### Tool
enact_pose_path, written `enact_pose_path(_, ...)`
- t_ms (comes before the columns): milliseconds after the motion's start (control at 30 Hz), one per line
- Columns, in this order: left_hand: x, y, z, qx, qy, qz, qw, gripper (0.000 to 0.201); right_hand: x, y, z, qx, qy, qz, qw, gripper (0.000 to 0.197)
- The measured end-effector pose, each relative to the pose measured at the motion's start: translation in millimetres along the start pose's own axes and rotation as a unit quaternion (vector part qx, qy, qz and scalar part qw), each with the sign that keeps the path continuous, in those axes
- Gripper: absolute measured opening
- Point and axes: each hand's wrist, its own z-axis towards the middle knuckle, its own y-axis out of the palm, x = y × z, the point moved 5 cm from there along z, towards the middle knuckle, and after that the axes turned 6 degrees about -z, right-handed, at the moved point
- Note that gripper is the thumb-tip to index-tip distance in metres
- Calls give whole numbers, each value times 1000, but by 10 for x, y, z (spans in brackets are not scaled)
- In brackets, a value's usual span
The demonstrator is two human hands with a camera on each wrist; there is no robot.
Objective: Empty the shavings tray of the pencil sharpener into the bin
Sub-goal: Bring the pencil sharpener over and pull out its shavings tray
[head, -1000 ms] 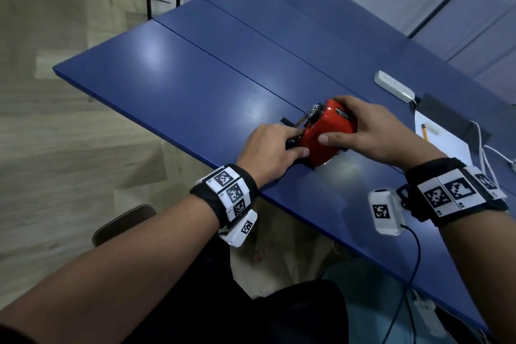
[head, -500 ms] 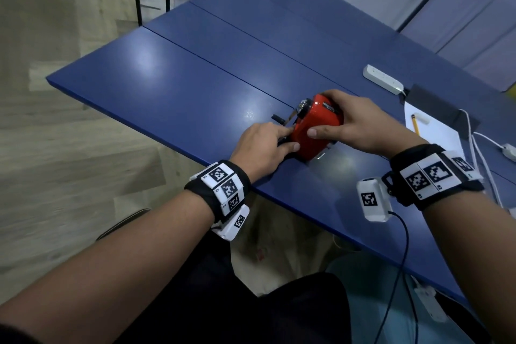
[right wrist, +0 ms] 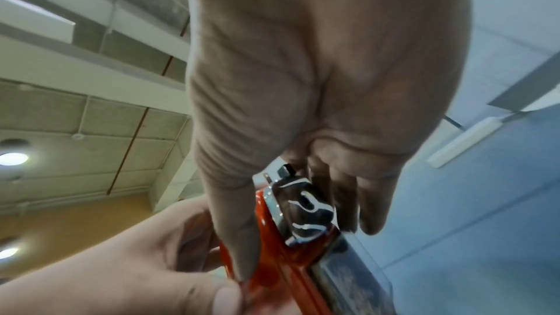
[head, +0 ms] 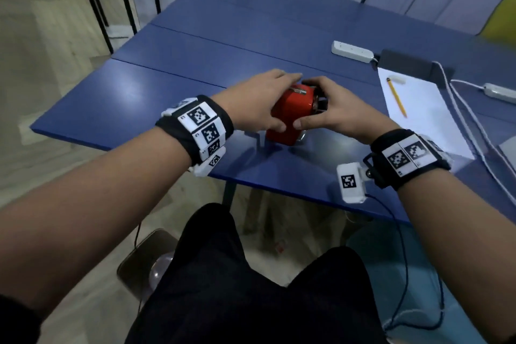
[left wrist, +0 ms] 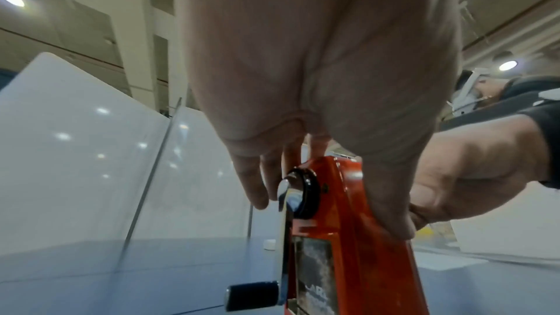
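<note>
A red pencil sharpener (head: 290, 116) stands on the blue table (head: 139, 103) near its front edge. My left hand (head: 265, 100) grips its left side, fingers over the top and thumb low on the near face. On the other side, my right hand (head: 321, 107) grips the chrome front end. The left wrist view shows the sharpener (left wrist: 342, 229), its black crank knob (left wrist: 251, 294) and the clear shavings tray (left wrist: 313, 270), which sits in the body. In the right wrist view the tray (right wrist: 342, 279) holds grey shavings below the chrome clamp (right wrist: 303, 212).
To the right lie a white sheet (head: 424, 120) with a yellow pencil (head: 396, 99) and an eraser (head: 398, 79). A white power strip (head: 352, 51) and cables (head: 472, 120) lie beyond. A chair seat (head: 145, 257) is below the table edge. No bin shows plainly.
The sharpener has been turned so that one end faces me. My left hand left the crank end and now wraps over the left side. My right hand shifted to the front end.
</note>
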Motion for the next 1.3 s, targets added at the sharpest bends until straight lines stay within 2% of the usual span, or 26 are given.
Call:
enact_pose_path(67,34,23,139,-43,4,31,999,107,93,51,-101,14,-2,53,999,96)
enact_pose_path(167,104,-28,312,-86,26,83,992,95,175,106,-199,32,-3,113,993,79)
enact_pose_path(267,156,-111,442,-127,44,132,982,87,223,142,-266,47,-2,146,988,75)
enact_pose_path(367,207,-147,531,-161,60,176,969,89,230,210,-371,57,-1,159,986,69)
enact_pose_path(500,281,-70,591,-211,95,242,942,88,227,380,-559,63,4,177,982,78)
enact_pose_path(667,250,-38,594,-217,91,244,941,84,314,623,-808,118,88,14,989,89)
enact_pose_path(800,249,-35,590,-220,81,228,945,85,293,751,-789,145,140,-5,979,95)
enact_pose_path(1067,278,-62,564,-225,77,228,944,83,92,773,-584,213,157,-44,963,72)
enact_pose_path(1300,275,-51,562,-227,82,233,942,85,62,778,-521,239,171,-51,954,64)
